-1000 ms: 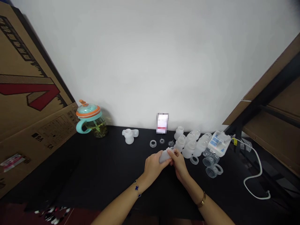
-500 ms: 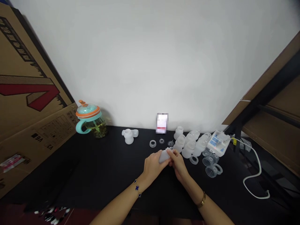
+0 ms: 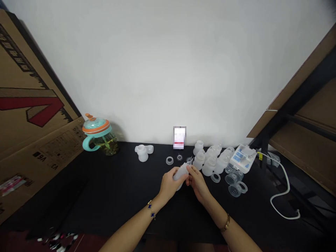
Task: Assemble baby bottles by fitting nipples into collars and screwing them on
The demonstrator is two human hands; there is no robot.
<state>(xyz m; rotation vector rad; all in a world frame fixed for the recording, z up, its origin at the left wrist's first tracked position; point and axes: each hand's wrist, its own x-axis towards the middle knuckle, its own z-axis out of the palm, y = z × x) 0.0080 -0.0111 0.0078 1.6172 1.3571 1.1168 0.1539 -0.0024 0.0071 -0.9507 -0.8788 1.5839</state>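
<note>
Your left hand (image 3: 168, 184) grasps the pale plastic piece (image 3: 180, 172) over the bench (image 3: 118, 189), seemingly to steady it while your right hand (image 3: 198, 182) pinches its upper end, the exact grip partly hidden. Bottles (image 3: 209, 167) stand just rightward, within reach.

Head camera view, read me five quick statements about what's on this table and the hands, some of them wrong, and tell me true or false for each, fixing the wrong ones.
1. The left hand and right hand are both on one whitish piece. True.
2. The lidded mug lies on its side. False: it stands upright.
3. The bracelet with blue charms is on the left wrist. True.
4. The clear cups sit beside the mug. False: they are on the far side of the table, near the white box.
5. A gold-coloured bangle is on the right wrist. True.
</note>
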